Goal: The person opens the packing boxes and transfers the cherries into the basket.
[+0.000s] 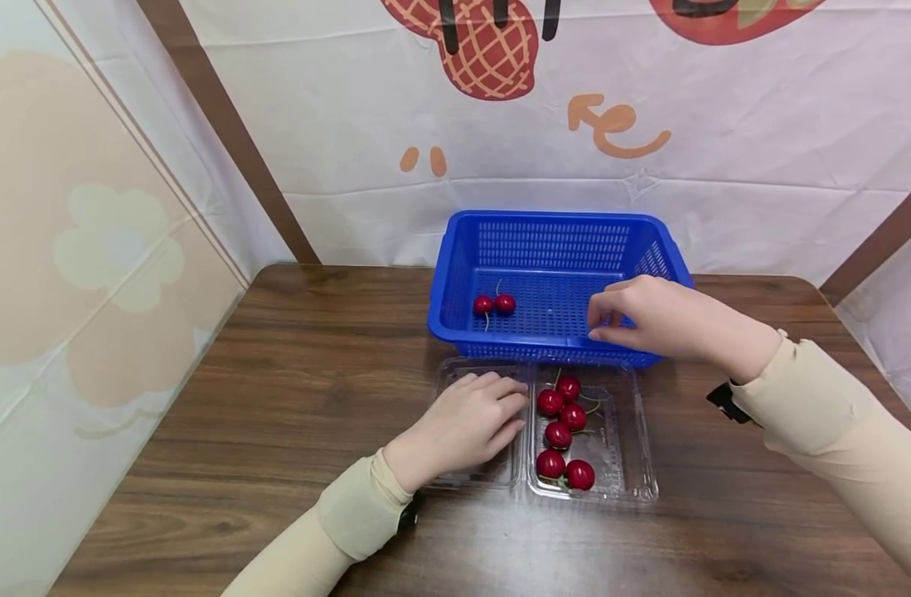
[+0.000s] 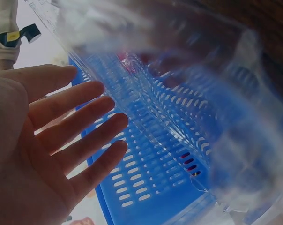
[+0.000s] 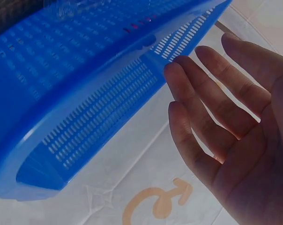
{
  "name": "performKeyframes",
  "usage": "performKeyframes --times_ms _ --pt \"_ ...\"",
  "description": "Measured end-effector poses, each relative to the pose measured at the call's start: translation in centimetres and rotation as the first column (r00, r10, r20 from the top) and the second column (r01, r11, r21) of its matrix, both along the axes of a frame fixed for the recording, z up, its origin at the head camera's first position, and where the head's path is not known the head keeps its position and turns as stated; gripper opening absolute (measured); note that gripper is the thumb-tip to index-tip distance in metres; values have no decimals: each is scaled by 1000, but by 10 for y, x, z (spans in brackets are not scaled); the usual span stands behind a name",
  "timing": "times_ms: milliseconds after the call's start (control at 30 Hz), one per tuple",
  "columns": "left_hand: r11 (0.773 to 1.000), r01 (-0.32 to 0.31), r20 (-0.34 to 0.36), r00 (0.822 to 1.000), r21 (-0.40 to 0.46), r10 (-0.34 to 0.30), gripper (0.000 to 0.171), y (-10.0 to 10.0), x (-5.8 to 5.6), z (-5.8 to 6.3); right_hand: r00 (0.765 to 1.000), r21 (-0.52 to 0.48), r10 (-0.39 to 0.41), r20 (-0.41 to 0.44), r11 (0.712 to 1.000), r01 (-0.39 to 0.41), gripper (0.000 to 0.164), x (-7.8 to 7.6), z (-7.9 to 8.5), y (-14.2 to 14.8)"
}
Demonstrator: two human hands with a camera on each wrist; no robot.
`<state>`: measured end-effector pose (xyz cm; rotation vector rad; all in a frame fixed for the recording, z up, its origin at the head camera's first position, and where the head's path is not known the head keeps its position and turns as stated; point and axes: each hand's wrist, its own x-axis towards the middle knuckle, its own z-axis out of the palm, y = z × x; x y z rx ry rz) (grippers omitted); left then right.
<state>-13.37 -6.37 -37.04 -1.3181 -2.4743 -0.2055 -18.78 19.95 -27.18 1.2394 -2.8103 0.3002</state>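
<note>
A clear plastic clamshell box [image 1: 612,464] lies opened out on the table, with several red cherries [image 1: 558,434] in its right half. My left hand [image 1: 466,423] hovers over the left half, fingertips near the middle fold; its fingers [image 2: 85,119] are spread and relaxed, holding nothing. Behind the box stands a blue slotted basket [image 1: 559,217] with two stemmed cherries [image 1: 504,304] on the left of its floor. Above the basket's front right side is my right hand [image 1: 645,315], fingers [image 3: 181,86] loosely bent and nothing between them.
The wooden table [image 1: 276,398] extends to both sides of the box and basket. A white printed cloth [image 1: 336,124] hangs close behind the basket, and another cloth panel [image 1: 89,249] runs along the left edge of the table.
</note>
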Motion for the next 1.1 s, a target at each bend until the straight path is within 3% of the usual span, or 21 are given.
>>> performKeyframes --times_ms 1100 --pt "1000 -3 13 1000 -10 3 26 0 0 0 999 -30 29 -40 999 -30 6 40 -25 -1"
